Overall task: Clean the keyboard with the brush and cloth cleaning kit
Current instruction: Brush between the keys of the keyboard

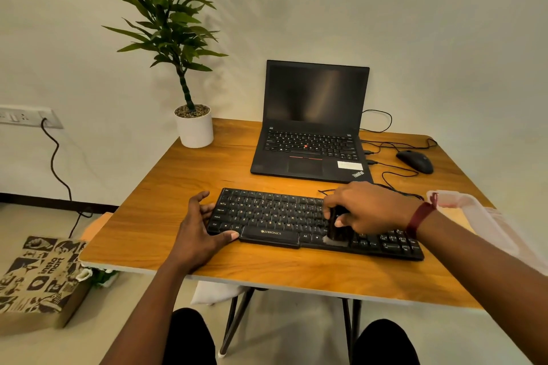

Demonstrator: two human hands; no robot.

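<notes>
The black keyboard (275, 221) lies flat on the near half of the desk (267, 272), long side running left to right, with the open laptop (311, 127) just beyond it and a mouse (415, 161) at the far right.

The left hand (197, 228) grips the keyboard's left end. Its thumb lies along the near edge by the space bar and its fingers (204, 208) curl round the left side. The right hand (370, 207) holds the brush (338, 231), fingers closed narrowly round its dark body. The pale bristles rest on the keys just right of the space bar.

The keyboard looks like a light, stiff plastic slab, so it will probably slide on the smooth wood under each stroke. That makes bracing 1 end sensible. Its bare end edges are the best hold, since a hand there presses no keys and blocks no rows. The keycaps are small and could pop loose if pushed hard, so light strokes along the rows suit it. The brush seems small and light with soft bristles, and a hold low on its body should give control.

A pale translucent item (462, 204) sits at the right edge of the desk. It is possibly part of the kit, but too blurred to tell.
</notes>
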